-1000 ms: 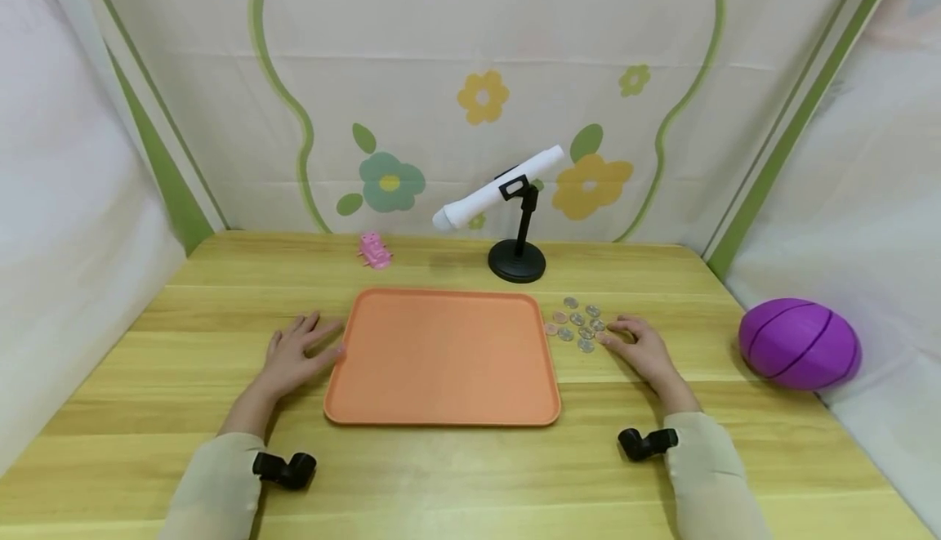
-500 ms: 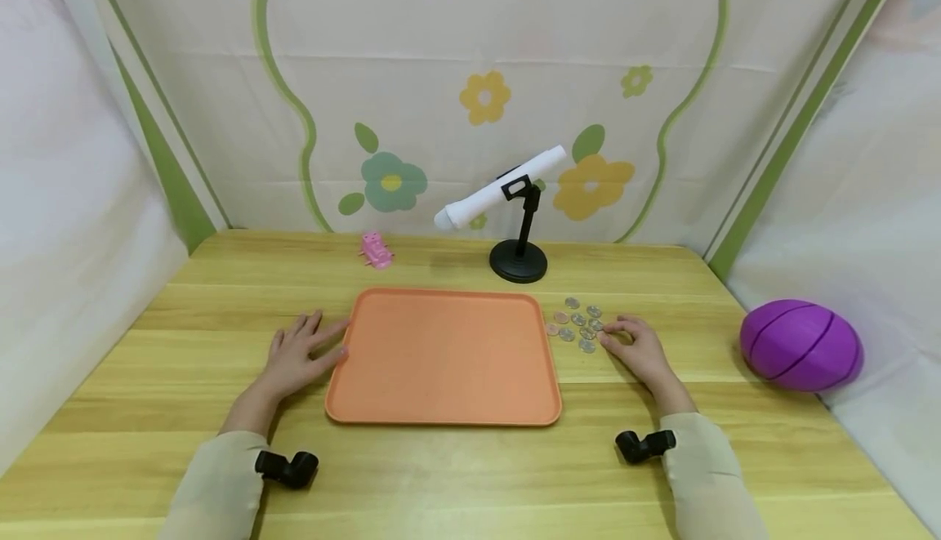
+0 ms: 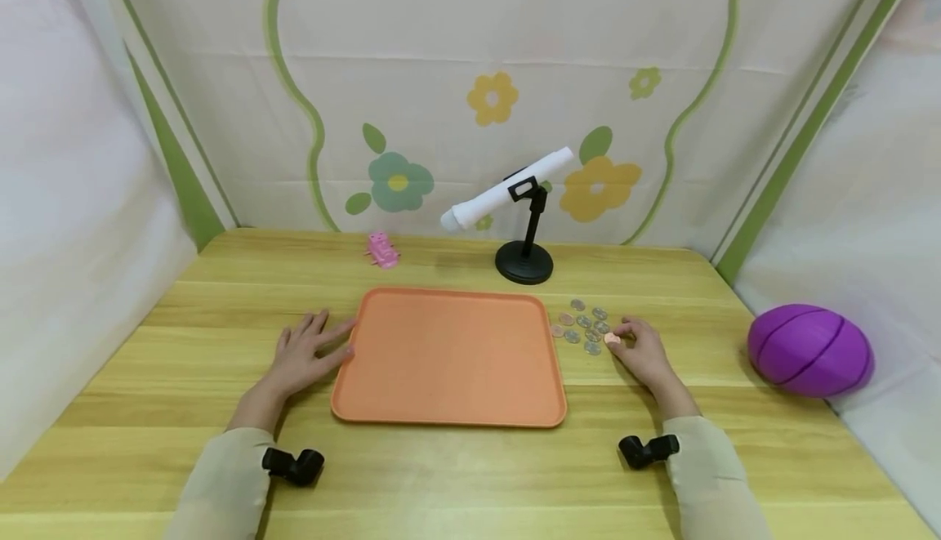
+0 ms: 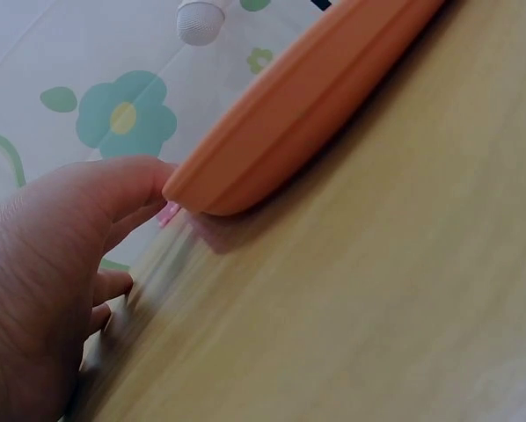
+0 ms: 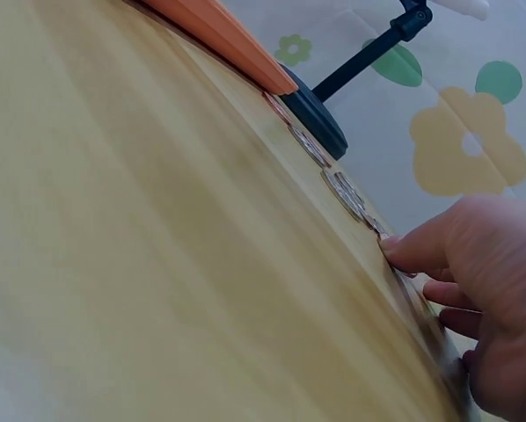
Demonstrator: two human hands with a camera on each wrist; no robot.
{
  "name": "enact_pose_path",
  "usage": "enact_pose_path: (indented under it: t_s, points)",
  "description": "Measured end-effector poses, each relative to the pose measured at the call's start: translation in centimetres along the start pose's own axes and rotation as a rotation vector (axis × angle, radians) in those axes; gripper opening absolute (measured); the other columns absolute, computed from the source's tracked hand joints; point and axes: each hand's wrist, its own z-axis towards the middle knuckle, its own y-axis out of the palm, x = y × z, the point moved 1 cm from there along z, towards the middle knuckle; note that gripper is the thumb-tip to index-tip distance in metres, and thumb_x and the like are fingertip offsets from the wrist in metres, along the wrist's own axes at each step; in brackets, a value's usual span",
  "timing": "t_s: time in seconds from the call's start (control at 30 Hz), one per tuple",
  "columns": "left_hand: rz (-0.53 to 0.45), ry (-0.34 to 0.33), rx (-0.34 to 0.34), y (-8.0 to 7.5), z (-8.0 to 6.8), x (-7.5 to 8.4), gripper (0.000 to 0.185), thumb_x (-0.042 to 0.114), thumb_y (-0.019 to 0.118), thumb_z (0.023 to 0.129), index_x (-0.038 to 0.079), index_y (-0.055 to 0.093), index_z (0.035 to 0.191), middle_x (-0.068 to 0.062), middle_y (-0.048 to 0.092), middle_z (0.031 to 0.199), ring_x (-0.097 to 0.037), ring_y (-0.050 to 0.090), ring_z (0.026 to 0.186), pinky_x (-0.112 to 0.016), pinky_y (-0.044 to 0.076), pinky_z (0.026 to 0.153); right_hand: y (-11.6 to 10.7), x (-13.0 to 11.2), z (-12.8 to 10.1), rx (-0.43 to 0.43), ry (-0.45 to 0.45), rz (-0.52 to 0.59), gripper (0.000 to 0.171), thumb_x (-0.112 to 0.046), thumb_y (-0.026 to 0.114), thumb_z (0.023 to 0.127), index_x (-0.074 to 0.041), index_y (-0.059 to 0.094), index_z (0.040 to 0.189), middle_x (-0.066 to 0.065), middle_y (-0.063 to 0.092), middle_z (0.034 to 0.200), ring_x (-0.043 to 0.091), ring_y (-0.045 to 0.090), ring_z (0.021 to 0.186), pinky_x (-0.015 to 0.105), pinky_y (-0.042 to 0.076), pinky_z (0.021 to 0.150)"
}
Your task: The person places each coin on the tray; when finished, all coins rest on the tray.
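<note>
My right hand (image 3: 647,356) pinches a copper-coloured coin (image 3: 613,338) between thumb and index finger, at the right side of a loose group of coins (image 3: 592,335). Most of the group are silvery, a few copper-coloured, lying flat on the table. In the right wrist view the thumb tip is low over the wood beside the row of coins (image 5: 342,192). My left hand (image 3: 300,363) rests with spread fingers at the left edge of an orange tray (image 3: 448,360). Its thumb and index fingertips touch the tray's rim, also seen in the left wrist view (image 4: 272,132).
Behind the tray stands a white microphone (image 3: 507,190) on a black stand (image 3: 524,263). A small pink figure (image 3: 382,250) lies at the back left. A purple ball (image 3: 811,350) sits at the table's right edge. A flowered cloth (image 3: 412,99) hangs behind.
The right fingertips have drawn slightly rightward with the copper-coloured coin, which now shows more plainly, apart from its neighbours. The left hand stays at the tray; the head view has shifted a little.
</note>
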Motion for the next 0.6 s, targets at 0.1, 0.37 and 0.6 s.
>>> enact_pose_path:
  t_s: [0.1, 0.37, 0.6]
  points:
    - [-0.004, 0.002, -0.002, 0.06, 0.05, -0.05, 0.054, 0.04, 0.051, 0.084, 0.014, 0.041, 0.131, -0.027, 0.016, 0.136, -0.044, 0.006, 0.123, -0.061, -0.002, 0.09, 0.02, -0.24, -0.19, 0.031, 0.005, -0.01, 0.021, -0.006, 0.058, 0.081, 0.008, 0.053, 0.096, 0.028, 0.043, 0.114, 0.042, 0.036, 0.109, 0.05, 0.025, 0.09]
    - [-0.006, 0.002, -0.002, 0.01, 0.06, -0.08, 0.053, 0.04, 0.05, 0.084, 0.014, 0.042, 0.13, -0.027, 0.016, 0.136, -0.044, 0.006, 0.123, -0.06, -0.003, 0.09, -0.34, -0.5, -0.27, 0.029, 0.004, -0.01, 0.018, -0.005, 0.06, 0.08, 0.004, 0.053, 0.094, 0.011, 0.05, 0.078, 0.02, 0.045, 0.069, 0.032, 0.038, 0.06]
    - [0.007, -0.004, -0.002, 0.04, 0.1, -0.17, 0.053, 0.04, 0.05, 0.085, 0.015, 0.042, 0.13, -0.027, 0.016, 0.136, -0.044, 0.006, 0.123, -0.061, -0.002, 0.09, -0.95, -0.23, -0.08, -0.061, 0.084, 0.141, 0.024, -0.011, 0.057, 0.084, 0.008, 0.054, 0.098, 0.012, 0.057, 0.08, 0.015, 0.052, 0.067, 0.025, 0.043, 0.056]
